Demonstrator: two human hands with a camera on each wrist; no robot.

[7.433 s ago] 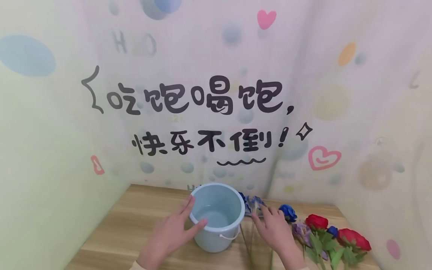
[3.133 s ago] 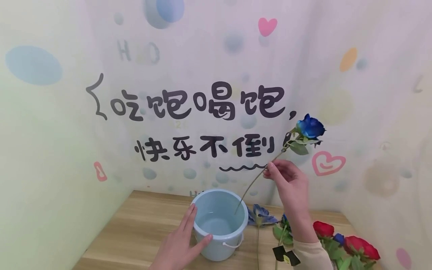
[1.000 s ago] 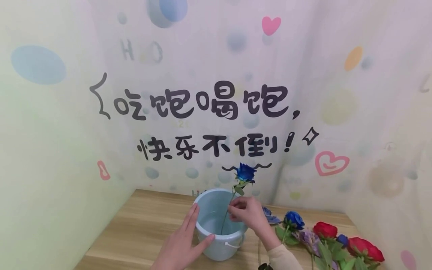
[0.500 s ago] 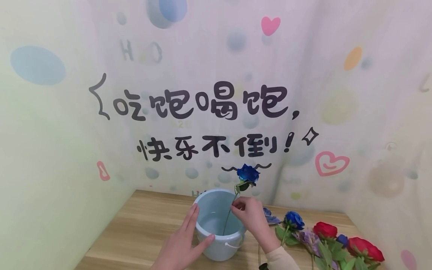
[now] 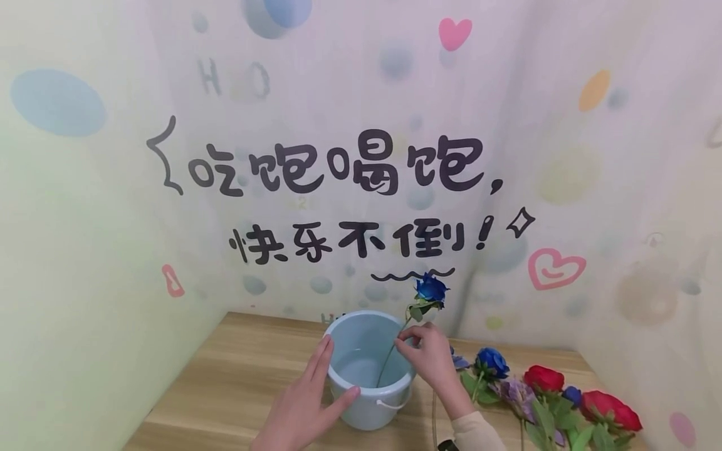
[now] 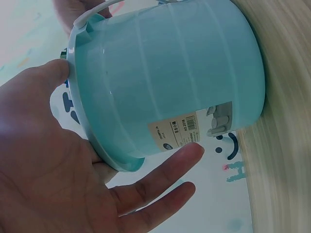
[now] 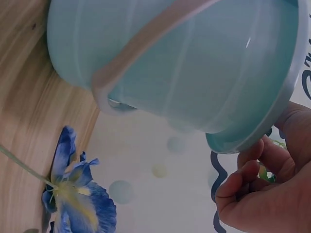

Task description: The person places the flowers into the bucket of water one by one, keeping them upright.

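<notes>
The light blue bucket [image 5: 369, 410] stands upright on the wooden table. My left hand [image 5: 301, 398] rests against its left rim, thumb on the near edge and fingers fairly straight; in the left wrist view two fingers [image 6: 160, 177] extend past the outer wall. My right hand [image 5: 429, 351] pinches the stem of a blue rose [image 5: 431, 291] at the right rim. The stem slants down into the bucket, and the bloom stands above the rim. In the right wrist view the right-hand fingers [image 7: 238, 187] are curled beside the rim, which hides most of the stem.
Right of the bucket lie another blue rose [image 5: 492, 363], a purple flower [image 5: 516, 396] and red flowers [image 5: 544, 378] with green leaves. A blue-violet flower [image 7: 77, 199] lies on the table close by. The bucket's white handle [image 5: 395, 404] hangs at its right. A printed curtain [image 5: 316, 94] stands behind.
From the table, my right hand took up the blue rose and lowered its stem into the bucket. Over the last second, hand and bloom shifted slightly right. My left hand stayed on the rim.
</notes>
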